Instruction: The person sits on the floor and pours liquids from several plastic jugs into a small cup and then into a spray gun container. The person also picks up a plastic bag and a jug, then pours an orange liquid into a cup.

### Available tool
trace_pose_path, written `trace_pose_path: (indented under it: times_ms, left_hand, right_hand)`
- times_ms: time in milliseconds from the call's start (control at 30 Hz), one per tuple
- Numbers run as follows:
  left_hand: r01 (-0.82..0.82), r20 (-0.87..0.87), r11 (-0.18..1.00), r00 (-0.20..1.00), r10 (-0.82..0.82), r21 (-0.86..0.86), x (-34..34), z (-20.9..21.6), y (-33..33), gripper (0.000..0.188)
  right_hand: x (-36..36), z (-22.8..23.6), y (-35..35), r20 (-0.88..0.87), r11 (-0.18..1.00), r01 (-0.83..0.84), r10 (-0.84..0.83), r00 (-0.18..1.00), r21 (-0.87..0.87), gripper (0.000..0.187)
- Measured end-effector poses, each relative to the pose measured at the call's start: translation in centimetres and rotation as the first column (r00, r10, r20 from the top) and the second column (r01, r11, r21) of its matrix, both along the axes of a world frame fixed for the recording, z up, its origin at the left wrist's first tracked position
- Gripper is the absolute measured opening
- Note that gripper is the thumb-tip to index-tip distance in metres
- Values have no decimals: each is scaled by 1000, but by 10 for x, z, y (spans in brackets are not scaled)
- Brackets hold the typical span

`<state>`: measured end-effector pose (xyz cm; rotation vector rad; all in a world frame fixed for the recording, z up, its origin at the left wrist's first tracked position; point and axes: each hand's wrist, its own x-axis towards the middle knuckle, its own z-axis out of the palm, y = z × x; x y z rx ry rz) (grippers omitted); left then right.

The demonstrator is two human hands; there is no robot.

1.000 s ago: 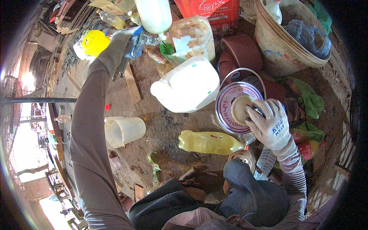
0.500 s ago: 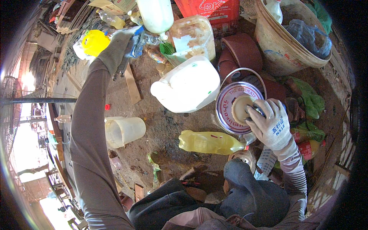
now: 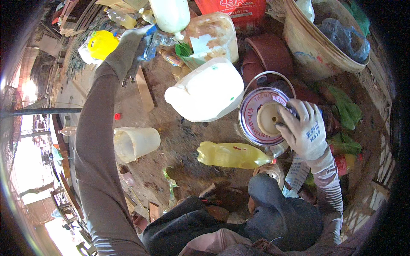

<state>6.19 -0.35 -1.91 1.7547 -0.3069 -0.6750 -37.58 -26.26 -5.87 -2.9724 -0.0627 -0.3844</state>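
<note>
My left hand (image 3: pixel 128 45), gloved and closed, grips what looks like a spray gun (image 3: pixel 150 48) with blue and metal parts. A white plastic cup (image 3: pixel 171 15) is joined to it. My right hand (image 3: pixel 307 128), in a pale glove, rests at the right side of a round paint tin (image 3: pixel 252 121) with a wire handle. Its thumb and fingers are apart beside the beige round centre (image 3: pixel 269 119) of the tin's printed top, which shows a small dark spot. Close to this hand lies a bottle of yellow liquid (image 3: pixel 232 155) on its side.
A white jug (image 3: pixel 207 91) and a stained, cut-open container (image 3: pixel 213 34) lie beyond the tin. A translucent cup (image 3: pixel 143 141) lies tipped at left. A large bucket (image 3: pixel 309 55) stands at far right, near brown abrasive rolls (image 3: pixel 271 51). A wood strip (image 3: pixel 144 89) lies on the ground.
My right fingers have drawn back to the right and spread, uncovering more of the tin's beige centre. My left hand keeps its grip. The whole view has shifted slightly.
</note>
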Motion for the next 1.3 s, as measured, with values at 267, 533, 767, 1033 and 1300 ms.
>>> trace_pose_path:
  times_ms: [267, 533, 767, 1033, 1300]
  left_hand:
    - [-7, 11, 1000, 1000, 7, -1, -2, 1, 0, 33]
    - [-36, 7, 999, 999, 36, -2, -10, -1, 6, 33]
    - [-49, 19, 999, 999, 49, -4, -14, -1, 9, 33]
    - [-82, 63, 997, 995, 82, -4, -32, -4, 16, 33]
    - [-32, 255, 987, 964, 72, -159, -103, -30, 80, 46]
  right_hand:
    - [12, -4, 8, -274, 1000, -3, 2, 962, -3, 79]
    - [15, -8, 9, -265, 998, -62, 67, 962, 25, 77]
    - [17, -9, 5, -256, 994, -89, 104, 961, 67, 78]
    - [15, 3, -6, -154, 995, -17, 32, 987, 97, 81]
    - [34, 37, -8, 160, 952, -87, 41, 986, 294, 85]
